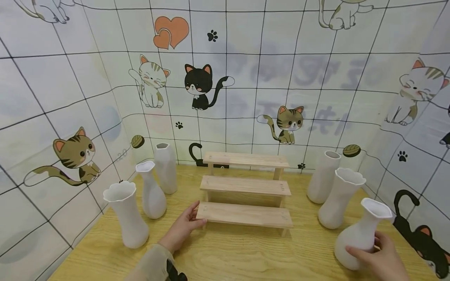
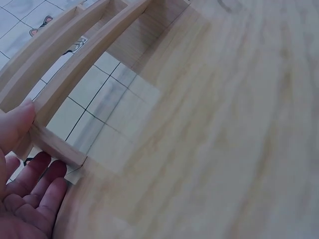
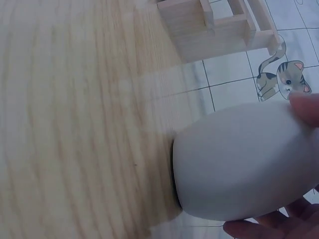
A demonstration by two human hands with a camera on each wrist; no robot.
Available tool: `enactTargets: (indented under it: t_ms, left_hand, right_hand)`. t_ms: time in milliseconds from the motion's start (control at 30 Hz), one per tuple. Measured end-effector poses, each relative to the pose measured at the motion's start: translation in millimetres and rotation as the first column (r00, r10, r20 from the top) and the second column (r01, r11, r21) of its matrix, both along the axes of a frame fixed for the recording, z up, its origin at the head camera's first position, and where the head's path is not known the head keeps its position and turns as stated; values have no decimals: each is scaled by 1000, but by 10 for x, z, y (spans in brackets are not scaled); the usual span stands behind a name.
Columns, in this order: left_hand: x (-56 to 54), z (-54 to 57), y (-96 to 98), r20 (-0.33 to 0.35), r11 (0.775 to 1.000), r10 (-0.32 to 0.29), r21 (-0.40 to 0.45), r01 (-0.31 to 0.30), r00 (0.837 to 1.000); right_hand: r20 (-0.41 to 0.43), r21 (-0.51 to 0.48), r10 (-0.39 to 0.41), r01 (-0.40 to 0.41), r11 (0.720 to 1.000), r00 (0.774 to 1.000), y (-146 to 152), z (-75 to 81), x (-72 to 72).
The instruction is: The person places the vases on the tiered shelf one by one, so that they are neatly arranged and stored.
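At the far left, a vase with a wavy rim is standing on the desk, with a slim-necked vase and a faceted vase standing behind it. A sleeve is running off the bottom edge. Beyond it, the left hand is gripping the wooden stand at the left end of its lowest board; the thumb is touching the front edge, while the board is hiding some fingertips from above. The stand is lying just right of this hand. Farther right, a tall vase is showing only partly, because a second wavy-rimmed vase is covering its side. At the far right, the right hand is clasping a round-bellied vase, which is sitting just left of the palm; the vase is concealing most fingers. The frame is cutting off that forearm, and the right wrist view is losing the vase's mouth.
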State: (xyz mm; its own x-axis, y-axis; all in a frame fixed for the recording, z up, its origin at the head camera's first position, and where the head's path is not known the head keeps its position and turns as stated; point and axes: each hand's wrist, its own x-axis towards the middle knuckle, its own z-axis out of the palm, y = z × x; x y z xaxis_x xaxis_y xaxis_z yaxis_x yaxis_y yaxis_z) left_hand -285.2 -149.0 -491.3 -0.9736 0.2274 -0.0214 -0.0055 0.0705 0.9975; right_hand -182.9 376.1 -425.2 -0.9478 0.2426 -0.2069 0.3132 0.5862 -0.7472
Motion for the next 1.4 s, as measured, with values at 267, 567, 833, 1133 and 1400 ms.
enactTargets:
  t_ms: [267,567,833,1133,1400]
  left_hand:
    - [-15,13,-29,15,1000,-22,16,22,1000]
    - [8,47,-9,30,1000,-8,18,8,1000]
    - [-2,46,-10,30,1000,-16,25,15,999]
    - [-7,31,-19,21,999,-24,37,23,1000]
    - [4,25,-8,31,999,-3,33,2,1000]
  right_hand:
    - [-28,-59,46,-47,997,999,-67,121,-84]
    - [-151,-132,111,-131,982,982,-333,318,-154]
    - [-312,-137,145,-196,971,939,-623,394,-192]
    - [-401,-181,195,-287,941,895,-920,461,-311]
    - [-389,-209,215,-313,926,896,-1104,505,-384]
